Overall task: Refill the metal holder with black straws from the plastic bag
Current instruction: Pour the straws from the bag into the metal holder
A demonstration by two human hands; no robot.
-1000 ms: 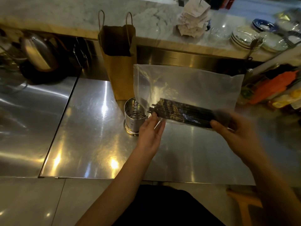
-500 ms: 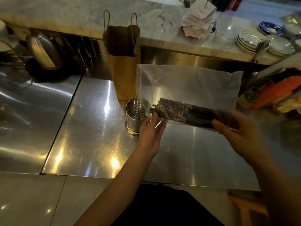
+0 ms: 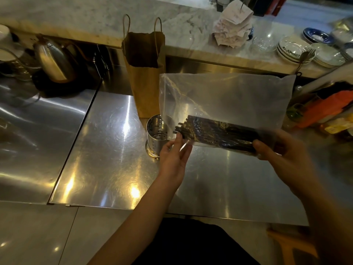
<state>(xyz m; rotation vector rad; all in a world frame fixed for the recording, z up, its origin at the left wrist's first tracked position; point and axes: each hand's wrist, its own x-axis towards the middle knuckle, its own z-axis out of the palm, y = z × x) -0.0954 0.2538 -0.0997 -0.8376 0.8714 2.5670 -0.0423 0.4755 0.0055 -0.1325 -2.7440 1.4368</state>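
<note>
Though behind bag (image 3: 225,98), holder (image 3: 155,134) seemingly upright

View has swung slightly left. The kettle (image 3: 54,61), brown paper bag (image 3: 145,77), receipts (image 3: 234,25) and plates (image 3: 292,48) all sit further right and a little lower in the frame than a second ago. A white rim (image 3: 3,34) has come in at the upper left edge. On the plastic bag (image 3: 225,100), the upper right corner now stands higher and further right, and the top edge runs closer to level. The right hand (image 3: 277,152), smeared with motion a second ago, now reads sharper. It sits a shade higher and nearer frame centre, with its thumb clearer against the bag's lower edge.
</note>
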